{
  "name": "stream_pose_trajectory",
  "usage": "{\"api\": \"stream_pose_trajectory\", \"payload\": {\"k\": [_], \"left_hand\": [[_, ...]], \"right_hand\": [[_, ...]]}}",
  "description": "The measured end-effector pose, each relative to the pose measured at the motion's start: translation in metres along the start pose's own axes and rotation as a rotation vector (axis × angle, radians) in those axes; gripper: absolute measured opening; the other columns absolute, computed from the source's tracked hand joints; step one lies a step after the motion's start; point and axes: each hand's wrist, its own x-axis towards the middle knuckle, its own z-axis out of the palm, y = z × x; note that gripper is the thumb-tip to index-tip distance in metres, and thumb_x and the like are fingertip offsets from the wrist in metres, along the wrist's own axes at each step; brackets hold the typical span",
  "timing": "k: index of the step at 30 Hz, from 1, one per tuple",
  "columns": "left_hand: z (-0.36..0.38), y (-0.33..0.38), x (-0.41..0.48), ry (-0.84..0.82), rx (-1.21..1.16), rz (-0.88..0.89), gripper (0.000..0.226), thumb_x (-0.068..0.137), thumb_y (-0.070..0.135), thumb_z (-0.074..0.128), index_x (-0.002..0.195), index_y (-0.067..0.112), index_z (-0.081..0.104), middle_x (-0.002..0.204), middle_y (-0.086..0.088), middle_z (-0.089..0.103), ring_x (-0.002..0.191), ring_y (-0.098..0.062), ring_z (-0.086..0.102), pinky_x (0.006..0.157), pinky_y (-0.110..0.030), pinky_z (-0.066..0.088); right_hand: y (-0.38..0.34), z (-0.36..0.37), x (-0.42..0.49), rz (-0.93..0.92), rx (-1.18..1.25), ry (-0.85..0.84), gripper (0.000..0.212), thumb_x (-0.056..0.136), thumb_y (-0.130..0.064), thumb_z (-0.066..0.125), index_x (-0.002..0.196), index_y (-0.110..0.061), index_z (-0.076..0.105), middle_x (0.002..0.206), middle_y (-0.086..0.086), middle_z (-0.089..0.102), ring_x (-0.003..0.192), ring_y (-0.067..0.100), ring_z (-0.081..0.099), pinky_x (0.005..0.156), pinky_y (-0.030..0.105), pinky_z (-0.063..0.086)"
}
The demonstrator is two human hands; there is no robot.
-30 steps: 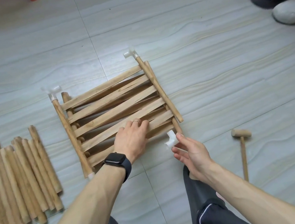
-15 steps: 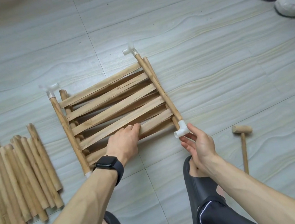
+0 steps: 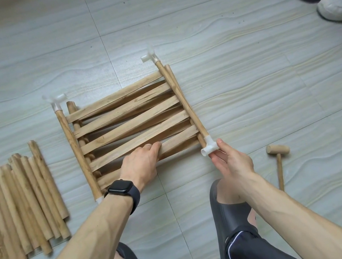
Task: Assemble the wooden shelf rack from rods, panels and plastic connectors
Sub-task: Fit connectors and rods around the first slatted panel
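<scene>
Loose rods: heaped on the floor, far left, well apart from the work.
Slatted panel: lay flat on the floor, centre.
Left hand: rested on the near slats, fingers straight, pinning the panel.
Corner connector: sat on the near end of the right side rod, pinched by the right hand.
Advised: push squarely along the rod, panel braced; mallet lay near, right.
Writing: none legible.
</scene>
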Motion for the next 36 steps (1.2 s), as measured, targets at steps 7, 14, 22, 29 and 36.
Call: {"api": "stream_pose_trajectory", "payload": {"k": [7, 14, 22, 29, 36], "left_hand": [[0.001, 0.0, 0.0, -0.006, -0.007, -0.008, 0.043, 0.1, 0.013, 0.052, 0.14, 0.025, 0.039, 0.117, -0.001, 0.057, 0.104, -0.027, 0.058, 0.072, -0.041, 0.052], [0.003, -0.001, 0.0, -0.005, -0.004, -0.009, 0.048, 0.101, 0.011, 0.05, 0.145, 0.025, 0.036, 0.121, -0.001, 0.057, 0.107, -0.027, 0.057, 0.073, -0.041, 0.053], [0.003, -0.002, 0.0, -0.008, -0.004, -0.009, 0.047, 0.101, 0.011, 0.05, 0.144, 0.025, 0.037, 0.121, -0.002, 0.057, 0.106, -0.027, 0.057, 0.072, -0.041, 0.052], [0.005, -0.003, -0.001, -0.003, -0.01, -0.009, 0.045, 0.101, 0.011, 0.05, 0.142, 0.025, 0.038, 0.119, -0.002, 0.058, 0.105, -0.027, 0.056, 0.074, -0.044, 0.055], [0.007, -0.004, 0.0, 0.001, -0.021, -0.007, 0.05, 0.102, 0.012, 0.05, 0.147, 0.026, 0.034, 0.122, -0.003, 0.057, 0.105, -0.026, 0.056, 0.073, -0.041, 0.053]], "right_hand": [[0.001, 0.002, -0.002, 0.109, 0.001, 0.041, 0.018, 0.09, -0.014, 0.076, 0.101, -0.005, 0.065, 0.115, 0.021, 0.069, 0.095, 0.027, 0.072, 0.085, 0.036, 0.06], [0.011, -0.008, 0.003, 0.075, -0.089, -0.014, 0.024, 0.094, -0.027, 0.073, 0.107, -0.007, 0.067, 0.091, 0.009, 0.068, 0.062, 0.012, 0.064, 0.053, 0.022, 0.044], [-0.007, -0.006, 0.021, 0.065, -0.656, -0.297, 0.014, 0.096, -0.017, 0.068, 0.103, -0.005, 0.07, 0.082, 0.003, 0.054, 0.057, 0.009, 0.047, 0.049, 0.02, 0.038], [0.001, -0.01, 0.028, -0.204, -0.85, -0.101, 0.025, 0.087, -0.037, 0.079, 0.089, -0.014, 0.071, 0.057, -0.008, 0.066, 0.053, 0.006, 0.06, 0.073, 0.032, 0.053], [-0.006, -0.022, 0.036, -0.319, -0.704, 0.02, 0.02, 0.083, -0.04, 0.082, 0.09, -0.022, 0.078, 0.074, -0.004, 0.074, 0.059, 0.007, 0.069, 0.084, 0.036, 0.06]]}}
